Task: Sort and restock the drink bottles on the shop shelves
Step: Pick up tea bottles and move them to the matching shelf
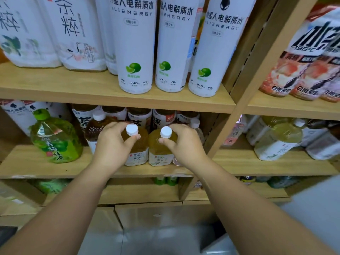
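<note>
Head view: two bare forearms reach to the middle shelf [46,162] of a wooden shop rack.

1. The left hand [112,142] grips the left tea bottle [138,153] at its shoulder. The fingers curl round the far side and the thumb presses the near side just below the white cap [132,129].
2. The right hand [184,144] grips the right tea bottle [158,155] in the same manner, thumb just below its own white cap [166,132].
3. Both tea bottles hold amber liquid and carry a white lower label. They stand side by side near the front edge of the middle shelf, close together; whether they touch cannot be told.
4. A dark tea bottle [95,129] stands just behind the left hand. A row of further labelled bottles [139,116] fills the back of the shelf.
5. A green bottle [55,138] stands to the left, apart from the left hand, leaning slightly in this wide-angle view.
6. On the upper shelf [73,89], three tall white lime-marked bottles [135,52] stand upright in a row. Large white tea bottles [77,34] stand to their left.
7. Right of the upright post [257,70], the adjacent bay carries peach-printed bottles [303,70] above and a pale yellow bottle [279,140] below.
</note>
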{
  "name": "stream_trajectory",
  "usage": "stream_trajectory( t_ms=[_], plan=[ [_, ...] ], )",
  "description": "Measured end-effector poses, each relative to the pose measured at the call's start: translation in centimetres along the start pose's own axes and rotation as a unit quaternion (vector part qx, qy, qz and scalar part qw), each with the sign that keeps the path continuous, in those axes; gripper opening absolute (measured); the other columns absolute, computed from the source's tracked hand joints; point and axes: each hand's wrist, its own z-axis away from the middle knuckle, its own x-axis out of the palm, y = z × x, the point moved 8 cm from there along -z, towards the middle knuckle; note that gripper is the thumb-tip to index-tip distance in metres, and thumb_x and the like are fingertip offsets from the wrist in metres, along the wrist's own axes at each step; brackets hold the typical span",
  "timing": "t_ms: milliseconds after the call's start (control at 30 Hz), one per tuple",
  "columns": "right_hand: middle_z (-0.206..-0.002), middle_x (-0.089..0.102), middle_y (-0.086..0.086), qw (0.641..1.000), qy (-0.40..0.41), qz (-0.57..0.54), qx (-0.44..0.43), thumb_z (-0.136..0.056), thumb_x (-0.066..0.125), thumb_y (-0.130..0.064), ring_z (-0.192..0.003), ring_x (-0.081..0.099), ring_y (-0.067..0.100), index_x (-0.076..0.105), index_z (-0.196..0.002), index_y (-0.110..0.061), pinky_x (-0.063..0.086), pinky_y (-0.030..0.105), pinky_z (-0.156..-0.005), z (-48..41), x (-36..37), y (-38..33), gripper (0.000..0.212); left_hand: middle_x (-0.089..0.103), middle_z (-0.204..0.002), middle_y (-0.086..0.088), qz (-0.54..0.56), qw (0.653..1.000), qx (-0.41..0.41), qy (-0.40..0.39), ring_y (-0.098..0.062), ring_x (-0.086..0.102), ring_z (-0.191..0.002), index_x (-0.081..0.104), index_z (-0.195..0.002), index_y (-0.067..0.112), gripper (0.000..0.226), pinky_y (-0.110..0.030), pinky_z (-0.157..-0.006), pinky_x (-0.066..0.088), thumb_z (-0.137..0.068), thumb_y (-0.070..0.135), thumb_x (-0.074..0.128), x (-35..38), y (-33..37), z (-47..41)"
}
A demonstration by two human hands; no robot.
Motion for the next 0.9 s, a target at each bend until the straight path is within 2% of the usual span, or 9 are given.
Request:
stream_trajectory(
  t_ms=[67,200,333,433,567,633,733,900],
  plan=[
    [-0.114,0.069,0.002,1.000,-0.003,-0.002,-0.014,-0.089,0.077,-0.034,-0.110,0.057,0.020,0.071,-0.117,-0.015,0.041,0.031,-0.084,0.5,0.0,-0.4,0.034,0.066,-0.114,-0.003,0.009,1.000,0.022,0.005,-0.022,0.058,-0.090,0.071,-0.117,0.013,0.031,-0.034,-0.082,0.044,-0.088,0.022,0.078,-0.4,0.3,0.8],
    [-0.120,0.070,0.001,0.999,0.011,-0.010,-0.040,-0.090,0.076,-0.033,-0.115,0.057,0.019,0.070,-0.119,-0.015,0.046,0.035,-0.095,1.7,-0.2,-0.8,0.036,0.065,-0.119,-0.002,0.031,0.999,0.022,0.014,-0.018,0.057,-0.109,0.071,-0.119,0.010,0.031,-0.035,-0.094,0.046,-0.089,0.016,0.076,-1.3,0.3,2.6],
    [-0.122,0.069,-0.001,0.999,0.021,-0.040,-0.026,-0.090,0.076,-0.034,-0.117,0.057,0.016,0.069,-0.123,-0.015,0.046,0.035,-0.099,2.6,-1.0,-0.5,0.039,0.062,-0.112,0.005,0.050,0.999,0.005,0.012,-0.014,0.056,-0.106,0.071,-0.116,0.013,0.028,-0.030,-0.091,0.043,-0.089,0.017,0.076,-2.1,0.6,3.5],
    [-0.119,0.069,-0.003,0.997,0.021,-0.073,-0.022,-0.090,0.076,-0.034,-0.112,0.057,0.014,0.070,-0.123,-0.017,0.046,0.033,-0.097,3.4,-1.9,-0.2,0.037,0.063,-0.108,0.008,0.062,0.998,-0.019,0.012,-0.015,0.059,-0.103,0.072,-0.112,0.019,0.024,-0.031,-0.087,0.043,-0.089,0.018,0.076,-2.8,0.9,4.3],
    [-0.117,0.068,-0.009,0.990,0.029,-0.139,0.011,-0.090,0.076,-0.034,-0.109,0.058,0.007,0.070,-0.123,-0.021,0.045,0.026,-0.094,4.8,-3.6,1.2,0.036,0.064,-0.103,0.011,0.072,0.997,-0.031,0.023,-0.017,0.061,-0.103,0.072,-0.106,0.024,0.021,-0.041,-0.090,0.051,-0.087,0.019,0.078,-4.1,3.0,5.7],
    [-0.114,0.070,-0.011,0.987,0.029,-0.160,0.015,-0.089,0.076,-0.034,-0.107,0.061,0.008,0.072,-0.119,-0.023,0.049,0.030,-0.095,5.5,-4.9,2.0,0.032,0.065,-0.104,0.013,0.065,0.997,-0.030,0.023,-0.018,0.062,-0.103,0.072,-0.107,0.025,0.022,-0.044,-0.090,0.053,-0.087,0.021,0.078,-4.5,4.8,6.4],
    [-0.111,0.071,-0.012,0.984,0.011,-0.176,0.008,-0.088,0.078,-0.033,-0.102,0.065,0.012,0.073,-0.115,-0.025,0.053,0.037,-0.093,6.7,-7.5,3.3,0.029,0.069,-0.111,0.007,0.062,0.997,-0.036,0.022,-0.020,0.065,-0.104,0.074,-0.108,0.027,0.023,-0.049,-0.089,0.056,-0.086,0.027,0.078,-5.1,7.5,7.5],
    [-0.102,0.073,-0.012,0.982,-0.002,-0.186,-0.017,-0.086,0.080,-0.035,-0.094,0.067,0.014,0.075,-0.103,-0.027,0.054,0.042,-0.086,9.2,-12.5,7.6,0.020,0.071,-0.105,0.013,0.069,0.997,-0.032,0.016,-0.016,0.067,-0.099,0.073,-0.098,0.037,0.018,-0.054,-0.084,0.058,-0.083,0.029,0.080,-3.2,13.3,10.1]
  ],
)
